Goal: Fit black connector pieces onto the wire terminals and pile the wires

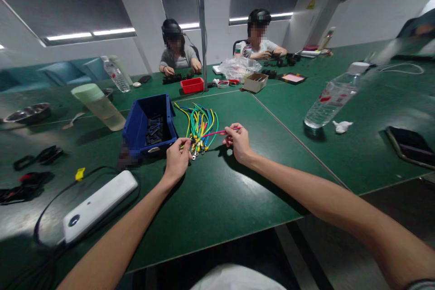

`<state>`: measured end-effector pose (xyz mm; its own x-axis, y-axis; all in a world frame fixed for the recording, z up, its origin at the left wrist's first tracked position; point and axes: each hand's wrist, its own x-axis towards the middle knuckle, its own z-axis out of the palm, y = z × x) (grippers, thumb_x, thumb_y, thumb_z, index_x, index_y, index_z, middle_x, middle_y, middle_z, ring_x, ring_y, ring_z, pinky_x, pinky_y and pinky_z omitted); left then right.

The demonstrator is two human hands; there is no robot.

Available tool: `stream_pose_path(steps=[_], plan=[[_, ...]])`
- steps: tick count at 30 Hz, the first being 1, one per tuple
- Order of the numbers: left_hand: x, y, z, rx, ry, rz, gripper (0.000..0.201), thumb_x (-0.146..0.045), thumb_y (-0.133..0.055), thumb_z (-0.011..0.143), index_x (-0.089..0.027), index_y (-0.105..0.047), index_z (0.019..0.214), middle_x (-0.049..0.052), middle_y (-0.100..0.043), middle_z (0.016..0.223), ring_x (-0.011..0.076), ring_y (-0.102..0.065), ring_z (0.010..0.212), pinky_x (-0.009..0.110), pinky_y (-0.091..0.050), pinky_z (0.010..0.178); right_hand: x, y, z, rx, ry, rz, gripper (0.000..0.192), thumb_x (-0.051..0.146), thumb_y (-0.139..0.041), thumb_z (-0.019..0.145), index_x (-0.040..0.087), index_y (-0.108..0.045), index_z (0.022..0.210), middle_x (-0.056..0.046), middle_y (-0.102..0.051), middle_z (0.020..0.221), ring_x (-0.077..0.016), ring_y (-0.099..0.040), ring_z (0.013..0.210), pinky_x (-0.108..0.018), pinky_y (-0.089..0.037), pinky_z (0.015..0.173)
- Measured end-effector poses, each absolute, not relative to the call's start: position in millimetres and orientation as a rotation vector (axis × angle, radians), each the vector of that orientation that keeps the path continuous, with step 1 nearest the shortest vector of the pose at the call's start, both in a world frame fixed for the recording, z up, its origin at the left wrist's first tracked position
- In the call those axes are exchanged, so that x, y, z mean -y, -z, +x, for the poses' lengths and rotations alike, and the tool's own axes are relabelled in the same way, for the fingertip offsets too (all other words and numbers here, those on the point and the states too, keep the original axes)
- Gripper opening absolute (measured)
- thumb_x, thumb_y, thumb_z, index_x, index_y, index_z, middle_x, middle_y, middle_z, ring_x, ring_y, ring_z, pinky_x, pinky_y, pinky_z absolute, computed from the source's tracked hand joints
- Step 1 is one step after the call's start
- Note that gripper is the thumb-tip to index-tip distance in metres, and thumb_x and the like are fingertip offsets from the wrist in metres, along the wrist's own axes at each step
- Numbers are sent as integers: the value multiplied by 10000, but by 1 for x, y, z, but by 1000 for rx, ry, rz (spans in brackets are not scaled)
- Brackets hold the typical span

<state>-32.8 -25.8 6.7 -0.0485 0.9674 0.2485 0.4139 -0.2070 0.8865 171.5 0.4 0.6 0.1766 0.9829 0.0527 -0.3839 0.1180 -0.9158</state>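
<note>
A red wire [215, 132] is stretched almost level between my two hands, over the table. My right hand [239, 144] pinches its right end between thumb and fingers. At the left end, the fingers of my left hand [179, 157] are closed around the wire's tip, which they partly hide. Below and behind the wire lies a loose bundle of yellow, green and blue wires [206, 115] with metal ring or fork lugs at the near ends. Just left of the bundle stands a blue bin [131, 138] holding small black parts [154, 129].
A white power bank [100, 206] with a black cable lies at the left front, and a cloudy bottle [98, 106] leans beyond. Right are a water bottle [331, 99], crumpled tissue [342, 127] and phone [411, 147]. Two people sit across, behind a red tray [192, 85] and small box [254, 82].
</note>
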Motion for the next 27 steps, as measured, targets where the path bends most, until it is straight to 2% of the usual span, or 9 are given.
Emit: stream_pose_path(steps=[13, 27], plan=[[30, -10, -28, -1405, -1271, 1634, 312, -400, -550, 838, -137, -627, 987, -5, -591, 615, 97, -536, 479, 184, -392, 447, 1, -2, 171, 860, -1211, -903, 318, 346, -675, 694, 216, -398, 781, 5, -670, 632, -103, -544, 384, -173, -315, 334], [31, -10, -27, -1411, -1263, 1663, 304, -397, -553, 838, -149, -637, 991, 10, -622, 687, 94, -548, 494, 188, -421, 457, 1, 0, 171, 902, -1231, -896, 300, 350, -671, 709, 213, -415, 786, -2, -672, 638, -105, -553, 391, -173, -322, 337]])
